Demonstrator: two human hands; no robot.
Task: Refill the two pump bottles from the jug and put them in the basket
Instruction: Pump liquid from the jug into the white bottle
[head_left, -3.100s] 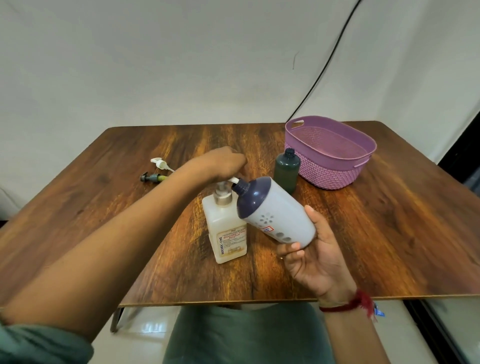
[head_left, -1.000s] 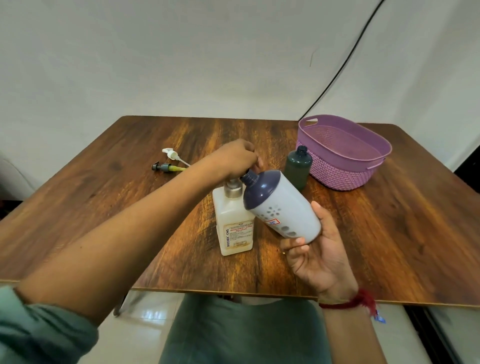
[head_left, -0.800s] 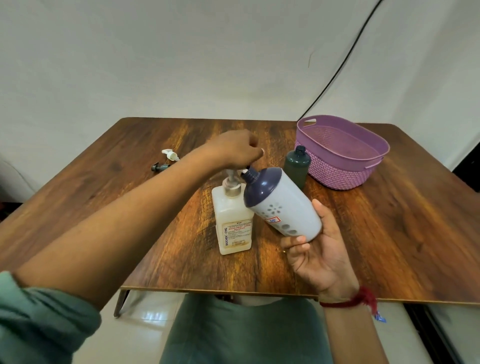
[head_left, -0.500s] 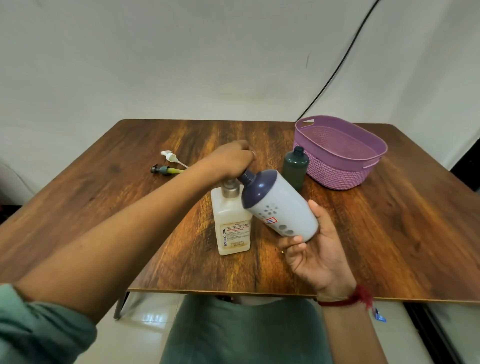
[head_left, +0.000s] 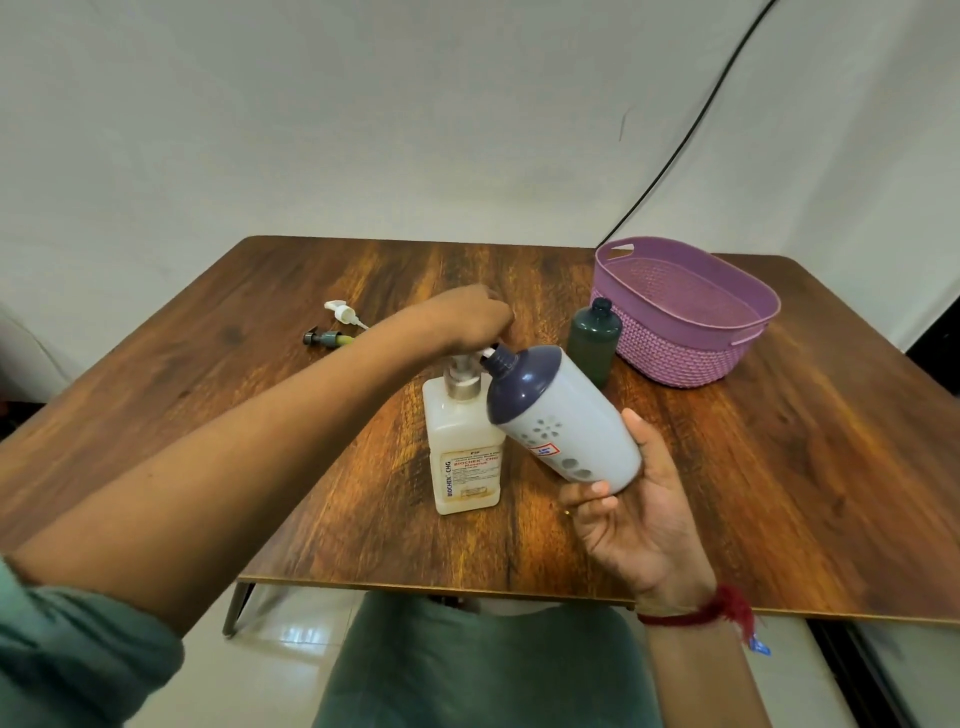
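A cream square jug (head_left: 464, 446) with a pump head stands upright mid-table. My left hand (head_left: 466, 321) is closed over that pump head from above. My right hand (head_left: 631, 525) holds a white bottle with a dark blue top (head_left: 561, 421), tilted so its open neck sits right at the pump's white spout. A small dark green bottle (head_left: 594, 340) without its pump stands against the purple basket (head_left: 691, 332) at the right rear. Two loose pump heads, one white (head_left: 342, 313) and one dark (head_left: 324, 339), lie at the left rear.
The wooden table (head_left: 805, 467) ends in a front edge close to my lap. A black cable (head_left: 691, 124) runs down the white wall behind the basket. The basket's inside shows nothing in it.
My left hand has gone up and down on the jug's pump head. The white bottle has stayed tilted at the spout in my right hand. My head has shifted slightly.
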